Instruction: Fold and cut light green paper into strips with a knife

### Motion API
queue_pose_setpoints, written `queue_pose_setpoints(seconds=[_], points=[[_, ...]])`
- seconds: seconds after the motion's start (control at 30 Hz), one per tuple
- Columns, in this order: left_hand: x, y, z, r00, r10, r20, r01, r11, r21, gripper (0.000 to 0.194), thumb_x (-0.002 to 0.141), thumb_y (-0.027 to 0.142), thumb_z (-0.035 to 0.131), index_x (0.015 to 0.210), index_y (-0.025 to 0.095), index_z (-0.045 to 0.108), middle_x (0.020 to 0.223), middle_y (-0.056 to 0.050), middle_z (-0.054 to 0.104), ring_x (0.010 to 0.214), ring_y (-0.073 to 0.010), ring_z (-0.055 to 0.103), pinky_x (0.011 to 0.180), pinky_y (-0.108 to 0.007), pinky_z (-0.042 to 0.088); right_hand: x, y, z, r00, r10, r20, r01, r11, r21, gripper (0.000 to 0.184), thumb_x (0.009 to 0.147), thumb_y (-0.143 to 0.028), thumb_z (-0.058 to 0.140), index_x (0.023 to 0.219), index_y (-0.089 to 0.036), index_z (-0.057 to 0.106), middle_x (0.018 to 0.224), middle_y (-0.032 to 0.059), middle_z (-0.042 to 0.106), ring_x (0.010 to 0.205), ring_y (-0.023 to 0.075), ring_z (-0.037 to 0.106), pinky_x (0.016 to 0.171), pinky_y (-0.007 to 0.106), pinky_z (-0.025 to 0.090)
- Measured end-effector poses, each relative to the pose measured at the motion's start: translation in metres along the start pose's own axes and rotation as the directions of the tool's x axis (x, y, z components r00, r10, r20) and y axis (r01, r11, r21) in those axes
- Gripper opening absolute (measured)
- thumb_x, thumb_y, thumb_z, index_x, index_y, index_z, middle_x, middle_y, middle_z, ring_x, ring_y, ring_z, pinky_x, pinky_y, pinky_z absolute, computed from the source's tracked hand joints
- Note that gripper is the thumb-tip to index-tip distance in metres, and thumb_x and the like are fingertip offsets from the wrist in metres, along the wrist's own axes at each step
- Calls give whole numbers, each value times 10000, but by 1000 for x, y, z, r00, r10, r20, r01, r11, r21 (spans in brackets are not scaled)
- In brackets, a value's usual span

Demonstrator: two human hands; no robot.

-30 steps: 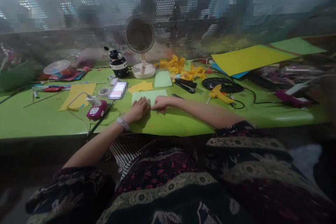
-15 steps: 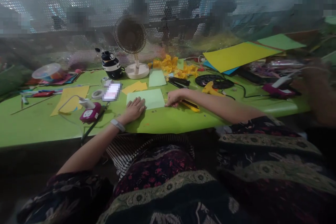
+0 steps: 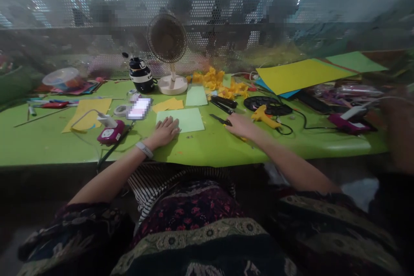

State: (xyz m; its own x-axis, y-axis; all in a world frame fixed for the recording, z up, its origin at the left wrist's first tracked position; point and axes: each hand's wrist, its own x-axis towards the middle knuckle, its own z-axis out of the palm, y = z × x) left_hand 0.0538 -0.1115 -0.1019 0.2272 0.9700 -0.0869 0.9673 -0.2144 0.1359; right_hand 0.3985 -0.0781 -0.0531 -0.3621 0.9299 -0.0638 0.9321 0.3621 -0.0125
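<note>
My left hand (image 3: 164,130) lies flat, fingers open, on the near left corner of a light green paper sheet (image 3: 186,119) on the green table (image 3: 48,146). My right hand (image 3: 241,126) rests on the table to the right of the sheet, fingers stretched out and slightly blurred. A bit of a yellow cutter (image 3: 242,139) shows from under that hand. A thin black tool (image 3: 220,119) lies just past its fingertips. A yellow glue gun (image 3: 263,115) sits a little beyond the right hand.
A small fan (image 3: 168,51), a black bottle (image 3: 141,77), yellow paper flowers (image 3: 215,79), a black stapler (image 3: 224,103), a pink device (image 3: 110,131) with a cable, tape rolls and yellow sheets (image 3: 87,112) lie around. Large yellow and green sheets (image 3: 297,75) fill the back right.
My right hand has moved from the sheet's near edge to the right, with the yellow cutter, and now lies flatter over it. My left hand stays on the sheet.
</note>
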Motion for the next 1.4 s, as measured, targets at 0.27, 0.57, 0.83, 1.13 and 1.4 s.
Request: queue_pose_setpoints(seconds=[0.27,0.57,0.83,1.13,1.4], points=[[-5,-6,-1,1000,-26,5,26,1000,-5,652,1106,483,267,1696,207,290,1781,-132,190,1647,-318,166,1307,-550,171,-2,3,-5,999,-36,-1,36,989,144,299,879,-260,689,1152,-152,745,1227,165,733,1029,300,696,817,349,521],[-5,-8,0,999,-36,-21,36,999,20,644,1103,463,275,1695,212,298,1777,-127,210,1643,-322,177,1306,-543,196,-7,16,1,973,-228,-21,225,935,273,324,945,-329,682,1230,-187,743,1266,146,735,1142,299,680,960,396,522],[-5,-7,1,999,-48,-23,49,998,33,646,1100,455,271,1696,207,302,1778,-118,210,1643,-316,185,1307,-540,196,-7,20,3,973,-227,-39,230,950,212,365,966,-334,657,1291,-204,761,1252,152,733,1164,328,671,984,430,522],[-7,-5,-1,999,-33,-37,35,999,40,636,1099,448,289,1686,207,325,1771,-137,232,1637,-330,209,1303,-550,205,-6,17,1,977,-209,-26,210,959,190,372,973,-336,659,1310,-220,768,1239,145,729,1138,313,675,959,415,529],[-5,-8,4,998,-39,-48,41,998,38,648,1099,480,279,1687,213,326,1773,-121,236,1639,-313,214,1308,-532,203,-8,16,2,977,-208,-48,213,960,183,361,979,-328,667,1312,-230,767,1233,136,727,1138,312,669,959,415,522]])
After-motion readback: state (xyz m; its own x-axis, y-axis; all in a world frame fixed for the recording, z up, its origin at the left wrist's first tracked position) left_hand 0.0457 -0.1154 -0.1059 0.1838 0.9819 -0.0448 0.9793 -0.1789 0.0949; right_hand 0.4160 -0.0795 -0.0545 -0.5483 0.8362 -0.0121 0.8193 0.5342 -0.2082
